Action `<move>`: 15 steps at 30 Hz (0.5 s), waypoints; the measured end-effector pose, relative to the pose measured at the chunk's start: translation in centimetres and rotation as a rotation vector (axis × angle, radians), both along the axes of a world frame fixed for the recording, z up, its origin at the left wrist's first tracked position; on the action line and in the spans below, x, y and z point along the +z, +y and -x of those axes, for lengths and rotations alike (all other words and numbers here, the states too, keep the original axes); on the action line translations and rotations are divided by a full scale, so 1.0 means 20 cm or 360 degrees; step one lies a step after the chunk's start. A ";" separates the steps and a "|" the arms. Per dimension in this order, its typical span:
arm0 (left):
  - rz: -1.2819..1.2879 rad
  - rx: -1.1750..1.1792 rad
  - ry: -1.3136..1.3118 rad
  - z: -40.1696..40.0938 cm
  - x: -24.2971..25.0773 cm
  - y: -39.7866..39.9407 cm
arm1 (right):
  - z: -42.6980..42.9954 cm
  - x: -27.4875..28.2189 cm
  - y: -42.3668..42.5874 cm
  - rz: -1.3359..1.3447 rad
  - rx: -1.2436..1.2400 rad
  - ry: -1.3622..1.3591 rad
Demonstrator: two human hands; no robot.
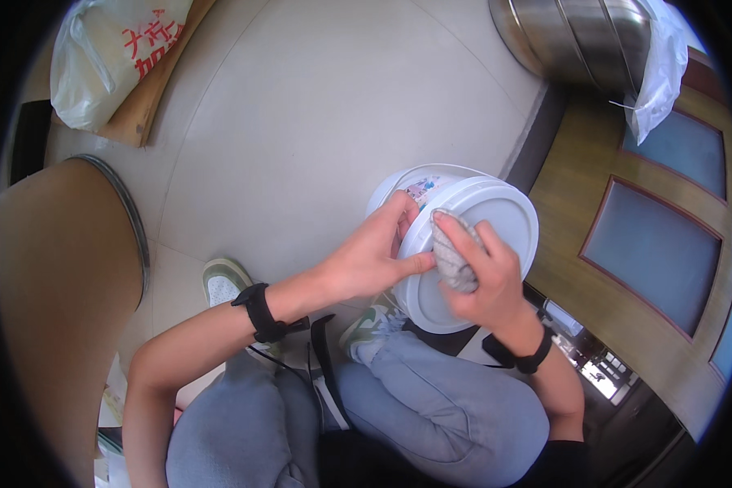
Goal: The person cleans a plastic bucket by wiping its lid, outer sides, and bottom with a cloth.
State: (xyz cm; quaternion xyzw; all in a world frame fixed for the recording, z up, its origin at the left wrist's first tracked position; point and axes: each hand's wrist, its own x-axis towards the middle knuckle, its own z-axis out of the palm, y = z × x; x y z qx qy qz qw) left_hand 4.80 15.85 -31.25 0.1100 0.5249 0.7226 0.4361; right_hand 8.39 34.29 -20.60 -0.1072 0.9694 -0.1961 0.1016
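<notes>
Before me on the floor is a white plastic bucket [505, 210] with its lid on, tilted so that the lid faces me. A wire handle arcs over its far side, and a printed label shows partly on its wall. My left hand [385, 244] grips the rim of the lid, thumb on the near side and fingers curled behind, partly hidden. In my right hand [491, 271] is a bunched grey cloth [454, 253], pressed against the lid close to its left rim. The cloth is beside my left thumb.
A wooden cabinet [561, 183] with frosted panels stands at the right. Upper right is a ribbed stainless steel drum [576, 39] with a plastic bag [662, 79] over its edge. A white plastic bag [110, 61] rests by a wooden board [152, 116], upper left. A brown rounded surface [67, 256] borders the left.
</notes>
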 end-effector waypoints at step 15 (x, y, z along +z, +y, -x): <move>0.0011 -0.0053 -0.0167 0.00 0.01 -0.03 | -0.01 -0.02 0.06 0.0172 -0.0082 -0.0050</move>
